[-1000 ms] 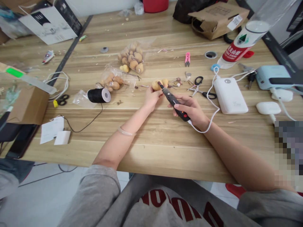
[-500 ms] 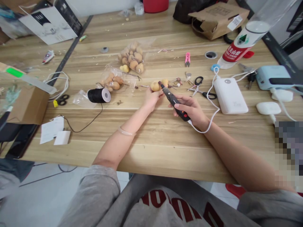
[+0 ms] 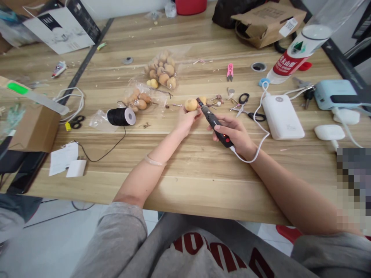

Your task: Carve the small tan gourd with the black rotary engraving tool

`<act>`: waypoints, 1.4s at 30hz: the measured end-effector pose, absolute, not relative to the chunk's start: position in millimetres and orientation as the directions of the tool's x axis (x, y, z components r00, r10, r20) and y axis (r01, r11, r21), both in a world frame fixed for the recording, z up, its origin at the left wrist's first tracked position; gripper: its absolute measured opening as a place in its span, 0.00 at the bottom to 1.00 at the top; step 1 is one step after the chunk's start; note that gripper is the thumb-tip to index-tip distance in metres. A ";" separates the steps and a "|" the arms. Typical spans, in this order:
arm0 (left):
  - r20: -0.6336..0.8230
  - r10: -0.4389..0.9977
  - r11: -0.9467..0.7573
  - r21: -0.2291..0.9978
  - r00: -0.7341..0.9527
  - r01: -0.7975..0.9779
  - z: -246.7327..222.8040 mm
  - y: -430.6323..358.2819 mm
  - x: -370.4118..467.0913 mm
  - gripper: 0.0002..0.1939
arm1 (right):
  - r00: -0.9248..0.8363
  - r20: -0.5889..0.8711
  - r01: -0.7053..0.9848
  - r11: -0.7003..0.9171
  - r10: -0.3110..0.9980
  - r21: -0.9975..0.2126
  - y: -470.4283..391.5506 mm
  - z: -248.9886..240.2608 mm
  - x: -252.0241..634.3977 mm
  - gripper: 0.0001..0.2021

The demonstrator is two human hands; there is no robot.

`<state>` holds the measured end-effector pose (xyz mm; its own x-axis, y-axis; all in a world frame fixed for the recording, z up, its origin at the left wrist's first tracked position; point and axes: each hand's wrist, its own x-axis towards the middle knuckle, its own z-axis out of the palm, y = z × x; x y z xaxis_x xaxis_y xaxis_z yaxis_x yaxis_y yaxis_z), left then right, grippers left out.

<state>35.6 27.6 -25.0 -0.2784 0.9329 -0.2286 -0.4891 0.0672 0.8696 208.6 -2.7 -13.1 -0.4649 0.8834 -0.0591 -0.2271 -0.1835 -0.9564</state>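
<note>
My left hand is closed around a small pale-yellow gourd, whose rounded lobe stands up above the fingers. My right hand grips a black cordless-style rotary tool with a red button and a small lit light. A white cable runs from its rear end. The tool's dark bit points up and left, at the gourd's middle. Whether it touches the surface I cannot tell. Beyond the hands lie several loose rotary bits and black-handled scissors.
Bags of brown gourds and a black cord spool lie left of the hands. Pink nippers are farther back. On the right stand a white power bank, a large water bottle and a blue device.
The rotary tool's tip has shifted slightly right, baring more of the gourd's left lobe. My left hand has hardly moved.
</note>
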 end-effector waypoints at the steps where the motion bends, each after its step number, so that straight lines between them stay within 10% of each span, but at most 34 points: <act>1: -0.231 0.932 0.070 0.870 -0.278 -0.489 -24.8 27.6 35.6 0.11 | -0.463 -0.064 -0.224 -0.187 0.884 -0.957 -2.7 -12.9 208.7 0.22; 42: -0.203 0.939 0.063 0.894 -0.277 -0.443 -24.0 25.5 36.2 0.10 | -0.483 -0.050 -0.242 -0.188 0.874 -0.952 -2.4 -15.2 210.8 0.22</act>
<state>36.2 25.5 -24.0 -0.2770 0.9391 -0.2034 -0.4434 0.0629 0.8941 210.8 -2.4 -15.2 -0.4829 0.8743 -0.0496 -0.2425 -0.1880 -0.9518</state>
